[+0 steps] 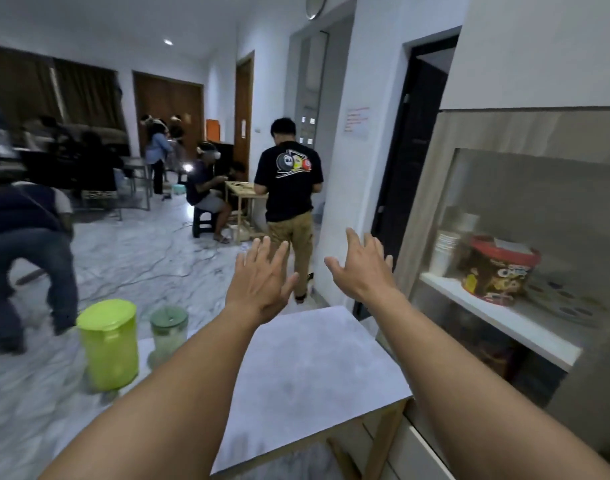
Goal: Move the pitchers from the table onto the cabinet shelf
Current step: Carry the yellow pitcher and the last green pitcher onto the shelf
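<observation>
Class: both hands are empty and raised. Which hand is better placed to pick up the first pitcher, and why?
Probably the left hand. The lime-green plastic pitcher and the translucent green lidded pitcher both stand at the grey table's left edge, nearer that hand than the right hand.

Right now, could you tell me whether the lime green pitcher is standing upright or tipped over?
Upright. The lime green pitcher stands on its base at the table's left edge, lid on top, beside the smaller clear green pitcher.

Lime-green pitcher (109,344), pale translucent green pitcher (167,332) (darker green lid), grey mottled table (307,372), white cabinet shelf (497,318), red-lidded brown tub (497,271), grey-veined marble floor (151,251)
</observation>
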Action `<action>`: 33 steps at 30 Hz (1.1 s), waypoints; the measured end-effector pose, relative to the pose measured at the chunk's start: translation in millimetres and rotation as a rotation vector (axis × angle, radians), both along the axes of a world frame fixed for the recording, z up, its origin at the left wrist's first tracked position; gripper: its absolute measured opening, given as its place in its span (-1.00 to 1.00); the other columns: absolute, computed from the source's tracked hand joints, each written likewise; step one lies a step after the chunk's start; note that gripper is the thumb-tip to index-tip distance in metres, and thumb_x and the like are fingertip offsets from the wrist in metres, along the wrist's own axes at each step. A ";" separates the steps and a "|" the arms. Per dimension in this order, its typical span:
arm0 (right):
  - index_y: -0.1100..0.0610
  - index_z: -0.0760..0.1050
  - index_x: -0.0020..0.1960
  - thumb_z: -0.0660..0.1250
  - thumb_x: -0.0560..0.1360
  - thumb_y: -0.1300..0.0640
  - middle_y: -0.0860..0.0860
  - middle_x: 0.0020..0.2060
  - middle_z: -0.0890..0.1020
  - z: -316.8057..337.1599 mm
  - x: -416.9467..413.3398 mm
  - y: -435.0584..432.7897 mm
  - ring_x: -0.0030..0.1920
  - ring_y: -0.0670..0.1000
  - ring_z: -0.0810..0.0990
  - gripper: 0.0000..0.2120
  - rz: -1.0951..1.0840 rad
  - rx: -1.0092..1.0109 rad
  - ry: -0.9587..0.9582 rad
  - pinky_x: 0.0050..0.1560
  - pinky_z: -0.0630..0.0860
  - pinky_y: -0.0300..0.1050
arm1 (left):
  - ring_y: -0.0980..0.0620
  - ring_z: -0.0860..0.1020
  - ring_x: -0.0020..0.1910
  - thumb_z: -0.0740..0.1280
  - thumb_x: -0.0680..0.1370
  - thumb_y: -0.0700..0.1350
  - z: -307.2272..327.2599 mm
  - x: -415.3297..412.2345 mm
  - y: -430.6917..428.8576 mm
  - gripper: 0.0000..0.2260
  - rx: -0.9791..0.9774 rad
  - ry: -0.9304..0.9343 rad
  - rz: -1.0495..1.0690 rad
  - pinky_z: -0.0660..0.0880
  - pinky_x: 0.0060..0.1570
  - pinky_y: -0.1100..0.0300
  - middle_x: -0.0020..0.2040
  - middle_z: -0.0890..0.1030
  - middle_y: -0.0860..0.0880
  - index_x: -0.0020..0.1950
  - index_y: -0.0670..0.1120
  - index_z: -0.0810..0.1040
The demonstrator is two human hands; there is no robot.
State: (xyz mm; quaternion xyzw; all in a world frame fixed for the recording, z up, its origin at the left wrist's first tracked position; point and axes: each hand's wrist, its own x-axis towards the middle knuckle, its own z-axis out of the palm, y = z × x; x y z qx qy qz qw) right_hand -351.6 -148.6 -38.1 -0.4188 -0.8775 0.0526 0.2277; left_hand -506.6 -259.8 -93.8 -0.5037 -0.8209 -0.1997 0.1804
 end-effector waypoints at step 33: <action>0.09 0.22 0.46 0.35 0.56 -0.07 0.15 0.35 0.43 -315.3 -376.3 -82.9 0.25 0.22 0.54 -0.42 0.275 -0.689 0.043 0.14 0.55 0.12 | -0.12 0.49 0.24 0.39 0.42 0.28 -266.7 -284.7 -132.7 -0.37 0.432 -0.891 0.735 0.45 0.12 0.02 0.26 0.51 -0.07 0.37 -0.01 0.34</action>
